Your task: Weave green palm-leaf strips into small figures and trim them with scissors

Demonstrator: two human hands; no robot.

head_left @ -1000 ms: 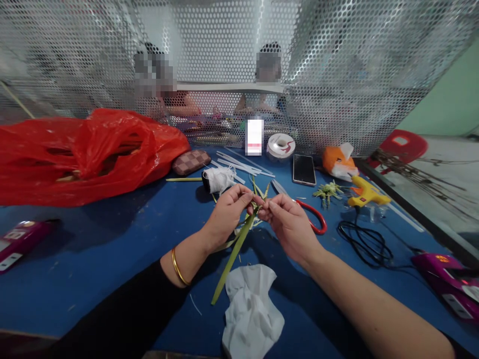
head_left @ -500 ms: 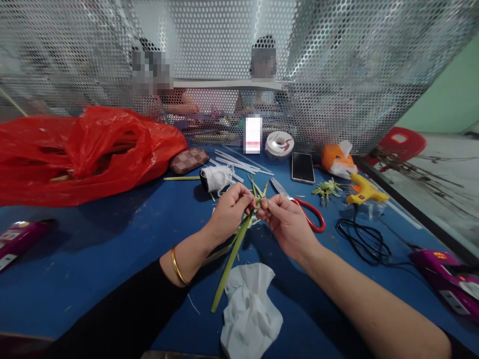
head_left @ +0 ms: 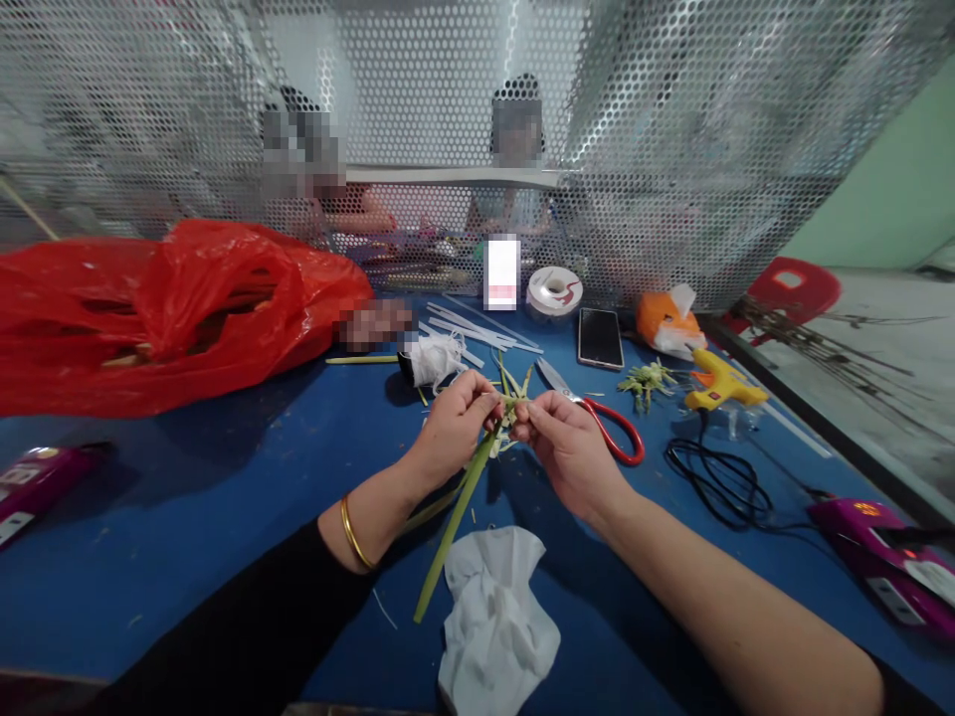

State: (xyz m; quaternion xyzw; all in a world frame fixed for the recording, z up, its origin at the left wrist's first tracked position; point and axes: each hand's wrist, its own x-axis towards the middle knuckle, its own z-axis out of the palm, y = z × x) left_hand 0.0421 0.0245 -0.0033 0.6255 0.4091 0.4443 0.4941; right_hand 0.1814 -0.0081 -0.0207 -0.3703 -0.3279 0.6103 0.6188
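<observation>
Blue tabletop (head_left: 224,477), red bag (head_left: 298,273), red-handled scissors (head_left: 589,406), phone (head_left: 600,338)

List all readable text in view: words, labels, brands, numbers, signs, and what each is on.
None legible.
White spool: small print beside a red curve, too small.
Right purple power strip: orange-lit mark, too blurred.
Left purple power strip: markings too blurred.
White rectangle by the mesh screen: pixelated, pink band low down, unreadable.

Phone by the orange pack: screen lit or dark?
Dark: the phone lies face up on the blue table, its screen black. Powered off or asleep: cannot tell.
</observation>
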